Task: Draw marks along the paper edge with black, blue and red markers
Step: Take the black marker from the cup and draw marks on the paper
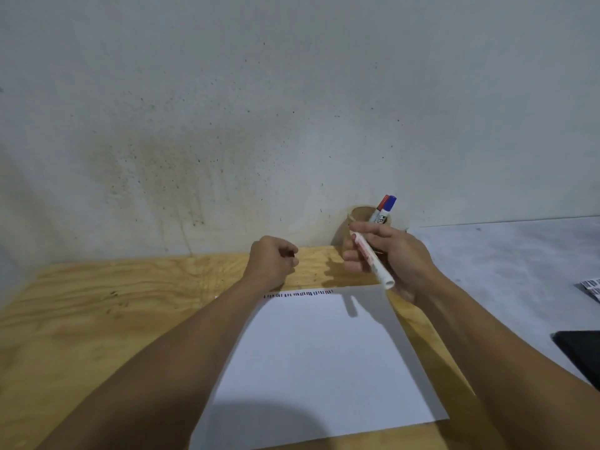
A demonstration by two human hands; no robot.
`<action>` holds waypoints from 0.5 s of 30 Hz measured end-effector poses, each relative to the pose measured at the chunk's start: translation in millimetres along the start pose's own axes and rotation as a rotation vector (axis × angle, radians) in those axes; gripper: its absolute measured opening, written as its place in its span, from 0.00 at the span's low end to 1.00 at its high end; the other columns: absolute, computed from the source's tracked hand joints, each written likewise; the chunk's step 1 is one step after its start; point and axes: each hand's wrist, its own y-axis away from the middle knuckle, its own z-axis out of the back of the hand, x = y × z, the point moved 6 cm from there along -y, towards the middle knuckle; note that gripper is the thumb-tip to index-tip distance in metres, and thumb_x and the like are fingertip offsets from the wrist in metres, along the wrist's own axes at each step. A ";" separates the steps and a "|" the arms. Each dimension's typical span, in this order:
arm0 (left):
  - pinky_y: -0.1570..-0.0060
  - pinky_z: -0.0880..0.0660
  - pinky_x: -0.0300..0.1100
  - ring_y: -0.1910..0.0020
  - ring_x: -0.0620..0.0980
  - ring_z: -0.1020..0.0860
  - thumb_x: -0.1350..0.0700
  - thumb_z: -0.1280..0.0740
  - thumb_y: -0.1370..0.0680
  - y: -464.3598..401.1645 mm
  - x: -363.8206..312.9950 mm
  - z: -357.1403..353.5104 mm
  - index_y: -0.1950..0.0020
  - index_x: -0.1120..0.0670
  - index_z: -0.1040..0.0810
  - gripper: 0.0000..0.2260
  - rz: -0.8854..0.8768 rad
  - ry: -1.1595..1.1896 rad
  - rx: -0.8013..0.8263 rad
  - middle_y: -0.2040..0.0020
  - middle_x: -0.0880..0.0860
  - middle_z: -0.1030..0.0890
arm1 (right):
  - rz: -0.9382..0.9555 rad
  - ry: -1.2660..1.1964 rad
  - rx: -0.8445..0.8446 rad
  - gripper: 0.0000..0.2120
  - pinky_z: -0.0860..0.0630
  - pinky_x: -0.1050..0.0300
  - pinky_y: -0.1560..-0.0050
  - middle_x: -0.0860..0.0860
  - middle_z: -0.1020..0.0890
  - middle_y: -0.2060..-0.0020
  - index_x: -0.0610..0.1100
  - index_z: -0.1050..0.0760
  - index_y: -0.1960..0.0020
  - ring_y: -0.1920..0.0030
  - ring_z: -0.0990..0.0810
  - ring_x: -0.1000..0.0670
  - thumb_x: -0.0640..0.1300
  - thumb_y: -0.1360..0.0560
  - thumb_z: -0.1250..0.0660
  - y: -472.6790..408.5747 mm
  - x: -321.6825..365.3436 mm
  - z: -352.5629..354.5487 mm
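White paper (311, 358) lies flat, marks (298, 293) along its far edge; red-capped (383, 201) and blue-capped markers (390, 203) stand beyond.

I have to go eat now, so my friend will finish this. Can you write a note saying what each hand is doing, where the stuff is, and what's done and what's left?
Left hand: closed in a loose fist above the far edge of the paper; whether it holds anything cannot be seen.
Right hand: fingers wrapped around a white marker, lifted off the paper; its ink colour cannot be told.
Cup: by the wall, holding the red-capped marker and blue-capped marker.
Done: a row of marks runs along part of the paper's far edge.
Left: the right stretch of that edge is still bare.
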 end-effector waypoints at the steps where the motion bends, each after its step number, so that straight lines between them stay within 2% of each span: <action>1: 0.60 0.23 0.34 0.58 0.52 0.20 0.68 0.26 0.30 1.0 2.4 -3.3 0.49 0.64 0.17 0.10 -0.013 -0.027 0.000 0.56 0.58 0.18 | -0.017 -0.087 0.006 0.14 0.15 0.47 0.59 0.35 0.19 0.56 0.32 0.23 0.41 0.61 0.16 0.41 0.30 0.20 0.45 -0.7 -2.8 2.1; 3: 0.69 0.29 0.24 0.61 0.50 0.23 0.68 0.26 0.31 3.2 5.6 -7.8 0.50 0.65 0.18 0.10 -0.027 -0.044 -0.011 0.59 0.57 0.21 | -0.001 -0.193 0.029 0.14 0.16 0.46 0.52 0.37 0.18 0.56 0.34 0.21 0.41 0.58 0.16 0.41 0.30 0.22 0.40 -2.9 -7.5 6.5; 5: 0.72 0.32 0.21 0.63 0.49 0.24 0.68 0.26 0.31 4.1 10.3 -10.9 0.52 0.64 0.17 0.09 -0.027 -0.034 -0.034 0.61 0.57 0.22 | 0.072 -0.167 0.054 0.17 0.18 0.48 0.48 0.41 0.17 0.57 0.37 0.21 0.40 0.58 0.16 0.44 0.31 0.28 0.32 -5.1 -10.7 12.5; 7: 0.71 0.33 0.20 0.63 0.50 0.24 0.68 0.26 0.32 2.7 16.4 -13.2 0.52 0.63 0.17 0.09 -0.032 -0.018 -0.048 0.61 0.56 0.21 | 0.116 -0.098 0.039 0.18 0.17 0.51 0.51 0.42 0.17 0.59 0.38 0.21 0.40 0.59 0.16 0.47 0.34 0.30 0.30 -6.4 -16.2 16.2; 9: 0.68 0.32 0.22 0.60 0.50 0.24 0.67 0.25 0.31 3.1 19.9 -15.5 0.47 0.63 0.19 0.13 -0.038 -0.032 -0.036 0.58 0.55 0.21 | 0.115 -0.034 -0.032 0.11 0.17 0.55 0.60 0.43 0.17 0.61 0.39 0.20 0.43 0.63 0.18 0.49 0.36 0.25 0.31 -7.7 -23.1 19.9; 10: 0.63 0.31 0.26 0.58 0.50 0.24 0.65 0.25 0.32 4.4 20.1 -16.4 0.42 0.62 0.20 0.18 -0.051 -0.069 -0.033 0.54 0.55 0.21 | 0.110 0.004 -0.066 0.09 0.17 0.57 0.63 0.44 0.17 0.62 0.38 0.19 0.45 0.64 0.19 0.50 0.37 0.24 0.32 -7.6 -25.7 20.5; 13: 0.50 0.30 0.39 0.47 0.48 0.28 0.58 0.24 0.31 13.4 14.5 -17.3 0.30 0.58 0.32 0.32 -0.150 -0.176 -0.098 0.40 0.52 0.28 | 0.119 0.167 -0.126 0.12 0.17 0.59 0.69 0.41 0.17 0.60 0.30 0.20 0.45 0.64 0.18 0.49 0.38 0.24 0.31 -8.4 -33.2 23.3; 15: 0.46 0.30 0.41 0.44 0.47 0.29 0.58 0.27 0.29 20.3 10.8 -18.2 0.29 0.56 0.35 0.31 -0.210 -0.188 -0.155 0.37 0.51 0.31 | 0.110 0.230 -0.152 0.13 0.17 0.55 0.68 0.39 0.18 0.62 0.27 0.22 0.48 0.66 0.17 0.45 0.38 0.24 0.30 -9.1 -40.9 25.9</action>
